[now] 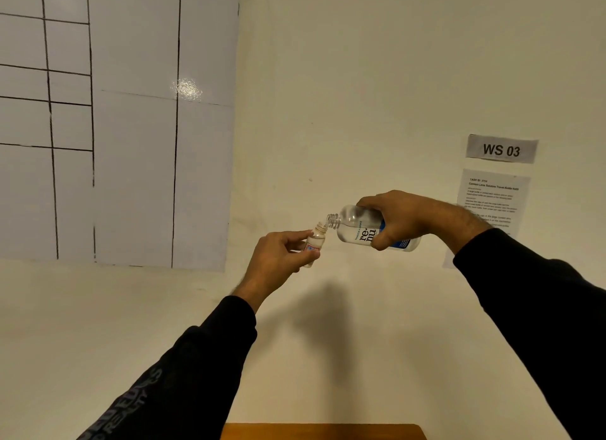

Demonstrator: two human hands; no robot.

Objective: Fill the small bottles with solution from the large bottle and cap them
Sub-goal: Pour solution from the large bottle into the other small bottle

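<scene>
My right hand (405,220) grips the large clear bottle (357,226), which lies almost on its side with a white and blue label and no cap. Its open neck points left and down, right over the mouth of a small white bottle (315,241). That small bottle is uncapped, nearly upright and tilted slightly right, held in my left hand (278,259) by thumb and fingers. Both bottles are raised in the air in front of a cream wall. A thin stream seems to run from neck to mouth. Other small bottles and any caps are out of view.
Only the far edge of a wooden table (323,431) shows at the bottom. On the wall hang a white gridded sheet (131,128), a "WS 03" sign (501,149) and a printed task sheet (492,197) behind my right wrist.
</scene>
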